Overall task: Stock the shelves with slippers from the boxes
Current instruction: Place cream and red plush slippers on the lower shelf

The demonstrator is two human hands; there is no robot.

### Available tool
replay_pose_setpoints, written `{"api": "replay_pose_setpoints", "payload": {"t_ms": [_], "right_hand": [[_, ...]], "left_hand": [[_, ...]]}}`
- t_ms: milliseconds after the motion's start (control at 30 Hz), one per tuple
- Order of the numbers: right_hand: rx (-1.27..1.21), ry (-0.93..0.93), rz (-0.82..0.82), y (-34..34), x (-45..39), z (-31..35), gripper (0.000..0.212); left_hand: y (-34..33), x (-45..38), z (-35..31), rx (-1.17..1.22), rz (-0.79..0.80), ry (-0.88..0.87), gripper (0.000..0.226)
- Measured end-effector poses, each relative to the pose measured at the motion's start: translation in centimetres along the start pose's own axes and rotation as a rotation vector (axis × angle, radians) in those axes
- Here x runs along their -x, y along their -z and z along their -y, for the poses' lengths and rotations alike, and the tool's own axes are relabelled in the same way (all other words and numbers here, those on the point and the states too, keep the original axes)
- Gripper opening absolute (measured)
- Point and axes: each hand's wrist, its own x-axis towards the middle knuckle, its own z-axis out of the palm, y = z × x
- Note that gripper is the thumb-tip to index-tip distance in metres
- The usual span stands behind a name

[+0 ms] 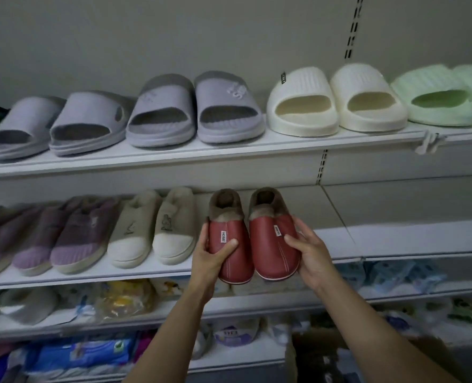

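Observation:
I hold a pair of red slippers with brown fur lining and white "HOME" tags at the front edge of the middle shelf [367, 244]. My left hand [211, 257] grips the left red slipper [226, 252] round its toe. My right hand [308, 254] grips the right red slipper [270, 244] the same way. Their heels point to the back wall, over the shelf's bare stretch just right of a beige pair [151, 230].
Purple knitted slippers [71, 236] fill the middle shelf's left. The top shelf [229, 153] carries grey slides [196, 109], cream slides [334, 98] and green slides [445, 95]. Lower shelves hold bagged slippers [124, 297]. A cardboard box [326, 352] sits at the bottom right.

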Motion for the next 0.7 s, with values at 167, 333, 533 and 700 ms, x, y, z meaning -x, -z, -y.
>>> {"api": "replay_pose_setpoints", "payload": {"t_ms": [167, 333, 533, 700], "right_hand": [[0.059, -0.017, -0.062, -1.0, -3.8, -1.6, 0.060], [0.079, -0.013, -0.107, -1.5, -6.8, -2.5, 0.055], [0.516, 0.203, -0.223, -1.9, -7.5, -4.1, 0.031], [1.200, 0.380, -0.182, -2.3, -5.4, -6.6, 0.085]], "left_hand": [[0.2, -4.0, 0.9, -0.051, 0.007, 0.040, 0.046], [0.8, -6.6, 1.4, -0.145, 0.057, 0.020, 0.075], [1.3, -7.0, 1.6, -0.483, 0.019, -0.058, 0.082], [0.1, -5.8, 1.2, -0.777, 0.019, -0.102, 0.104]]}}
